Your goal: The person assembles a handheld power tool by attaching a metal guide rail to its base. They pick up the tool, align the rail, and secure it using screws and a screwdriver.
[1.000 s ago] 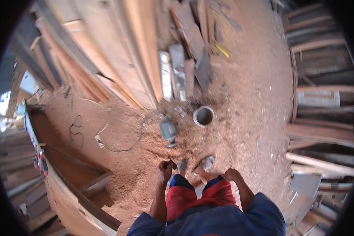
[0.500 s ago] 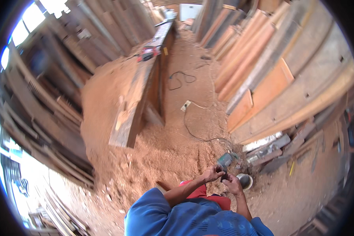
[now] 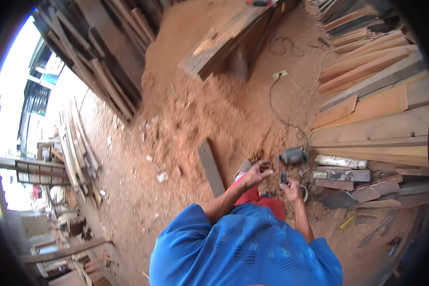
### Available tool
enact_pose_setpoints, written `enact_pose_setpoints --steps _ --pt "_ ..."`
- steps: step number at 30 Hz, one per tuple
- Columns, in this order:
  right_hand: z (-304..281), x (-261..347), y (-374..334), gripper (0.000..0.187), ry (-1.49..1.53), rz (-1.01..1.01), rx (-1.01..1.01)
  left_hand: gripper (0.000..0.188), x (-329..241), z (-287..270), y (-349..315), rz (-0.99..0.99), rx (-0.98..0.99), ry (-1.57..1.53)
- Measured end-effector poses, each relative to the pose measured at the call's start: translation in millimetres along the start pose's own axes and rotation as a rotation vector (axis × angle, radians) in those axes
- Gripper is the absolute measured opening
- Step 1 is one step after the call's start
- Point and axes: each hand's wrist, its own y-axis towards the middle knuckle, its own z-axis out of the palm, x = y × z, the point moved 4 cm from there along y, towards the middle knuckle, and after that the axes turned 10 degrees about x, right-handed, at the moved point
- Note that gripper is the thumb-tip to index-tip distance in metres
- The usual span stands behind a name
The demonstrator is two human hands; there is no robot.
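A small dark block-shaped thing [image 3: 283,178] stands up from my right hand [image 3: 292,191], held between thumb and fingers; its kind is too small to tell. My left hand [image 3: 257,174] is just to the left of it, fingers stretched out and apart, holding nothing. Beyond both hands a green and grey corded power tool [image 3: 293,156] lies on the sawdust. Partly hidden behind my right hand is a round container with a pale rim [image 3: 304,192]. To the left of my left arm a grey-brown board [image 3: 211,167] slants over the sawdust.
A long heavy beam [image 3: 209,57] runs away ahead. A dark cord from a white power outlet block [image 3: 280,75] trails toward the tool. Leaning planks [image 3: 372,119] line the right side, with offcuts [image 3: 341,175] below them. More boards [image 3: 97,71] stand at the left.
My view has swung left and downward. Both hands were together at the small dark thing; my left hand has come away from it, and my right hand keeps hold.
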Motion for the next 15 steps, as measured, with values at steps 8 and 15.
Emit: enact_pose_setpoints --steps 8,15 --pt "3 -74 18 0.009 -0.363 0.177 0.221 0.045 156 -157 -207 -0.296 -0.841 -0.013" --pt "43 -87 31 0.007 0.215 0.415 0.172 0.055 126 -149 -269 -0.524 -1.029 -0.015"
